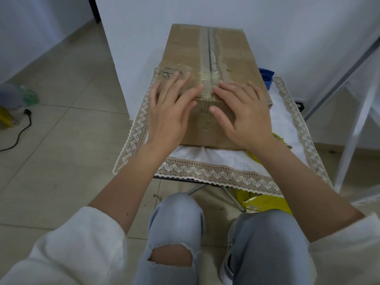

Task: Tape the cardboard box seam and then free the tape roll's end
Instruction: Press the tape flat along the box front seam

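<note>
Cardboard box (209, 64) lies under both flat palms: left hand (170, 112), right hand (244, 114).

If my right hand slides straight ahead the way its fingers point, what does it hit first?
The right hand points up-left across the cardboard box, so it likely meets the clear tape over the seam first, then the left hand's fingertips.

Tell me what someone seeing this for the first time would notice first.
The cardboard box in the middle, lying on a small table with a lace-edged cloth, draws the eye first. Next come the left hand and right hand, spread flat at the box's near end on either side of a strip of clear tape over the centre seam. Farther along, that seam shows an open dark gap.
</note>
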`<state>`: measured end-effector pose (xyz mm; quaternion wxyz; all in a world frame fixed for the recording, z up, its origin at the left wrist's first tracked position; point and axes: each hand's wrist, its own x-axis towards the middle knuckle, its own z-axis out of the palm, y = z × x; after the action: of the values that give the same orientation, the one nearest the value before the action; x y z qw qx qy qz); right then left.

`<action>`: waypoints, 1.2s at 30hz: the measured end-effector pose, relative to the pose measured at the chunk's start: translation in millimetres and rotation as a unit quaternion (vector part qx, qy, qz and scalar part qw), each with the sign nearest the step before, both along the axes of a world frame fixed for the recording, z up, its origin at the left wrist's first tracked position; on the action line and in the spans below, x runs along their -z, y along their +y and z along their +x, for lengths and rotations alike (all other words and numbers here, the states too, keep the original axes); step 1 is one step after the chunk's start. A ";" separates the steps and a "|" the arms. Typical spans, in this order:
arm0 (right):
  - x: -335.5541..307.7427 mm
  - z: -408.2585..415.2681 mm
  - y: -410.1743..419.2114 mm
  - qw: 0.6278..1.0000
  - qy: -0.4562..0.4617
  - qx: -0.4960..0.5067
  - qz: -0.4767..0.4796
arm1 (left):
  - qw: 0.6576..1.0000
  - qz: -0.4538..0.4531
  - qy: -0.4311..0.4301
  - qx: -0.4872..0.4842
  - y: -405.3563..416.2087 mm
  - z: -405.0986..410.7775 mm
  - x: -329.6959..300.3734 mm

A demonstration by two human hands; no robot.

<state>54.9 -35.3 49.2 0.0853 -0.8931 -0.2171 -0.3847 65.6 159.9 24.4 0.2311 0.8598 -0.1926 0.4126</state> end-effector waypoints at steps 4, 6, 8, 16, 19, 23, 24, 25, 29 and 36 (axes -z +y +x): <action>17.5 -6.5 -5.9 0.999 -0.030 0.026 -0.020 | 1.000 0.011 -0.011 0.007 -0.2 -6.6 11.9; 21.6 -5.2 -5.0 0.999 -0.034 0.032 -0.024 | 1.000 0.028 -0.001 0.000 0.7 -6.7 14.3; 23.7 -3.0 -4.0 0.998 -0.042 0.034 -0.023 | 0.999 0.039 0.001 -0.008 0.6 -5.5 16.5; 32.2 2.5 -6.1 0.996 -0.066 0.044 -0.035 | 0.998 0.047 -0.026 -0.039 -5.8 5.1 29.5; 33.6 3.9 -6.5 0.996 -0.072 0.040 -0.026 | 0.997 0.056 -0.036 -0.039 -2.9 6.3 32.1; 34.9 4.7 -7.5 0.996 -0.072 0.042 -0.035 | 0.997 0.065 -0.036 -0.038 -1.4 5.8 32.7; 34.3 4.7 -7.3 0.996 -0.072 0.043 -0.037 | 0.996 0.066 -0.033 -0.038 -1.9 5.3 32.2; 33.9 4.5 -7.1 0.996 -0.071 0.045 -0.037 | 0.997 0.067 -0.031 -0.039 -2.3 4.8 31.4; 42.9 -8.5 -8.0 0.994 -0.094 0.038 -0.051 | 0.997 0.074 -0.018 -0.031 1.3 2.2 28.6; 70.6 -16.2 -6.0 0.983 -0.038 0.008 -0.177 | 0.993 0.115 0.005 -0.025 8.7 -1.5 24.1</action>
<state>38.7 -41.3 -21.4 -0.0854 -0.8806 -0.2772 -0.3747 64.1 168.6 0.3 0.1212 0.8872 -0.2160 0.3893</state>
